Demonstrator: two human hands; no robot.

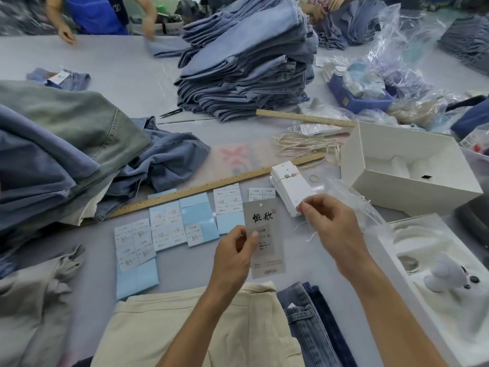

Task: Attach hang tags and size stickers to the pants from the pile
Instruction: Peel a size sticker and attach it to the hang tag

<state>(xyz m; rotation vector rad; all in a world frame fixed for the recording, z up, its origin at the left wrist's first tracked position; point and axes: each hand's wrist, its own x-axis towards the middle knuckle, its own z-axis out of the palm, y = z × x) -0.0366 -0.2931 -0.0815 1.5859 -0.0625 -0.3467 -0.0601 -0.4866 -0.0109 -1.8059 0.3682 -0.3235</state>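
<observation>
Both hands meet at the lower centre of the frame, above the table. The left hand pinches a translucent grey hang tag by its left edge, thumb on the face and fingers curled behind it; the tag stands upright, its black brush lettering clear but the small print lower down too fine to read. The right hand has its fingertips drawn together just right of the tag's top, pinching a thin white string whose loose ends trail below; most of the string is hidden by the fingers.

Behind the right hand lies a banded stack of white hang tags, partly covered by it. Sheets of size stickers on blue backing spread left of the tag, below a long wooden ruler; their print is illegible. Cream pants lie at the bottom edge, cut off by the frame and crossed by the left forearm, with dark jeans beside them. A tall pile of folded denim rises at upper centre. A loose heap of pants fills the left side.
</observation>
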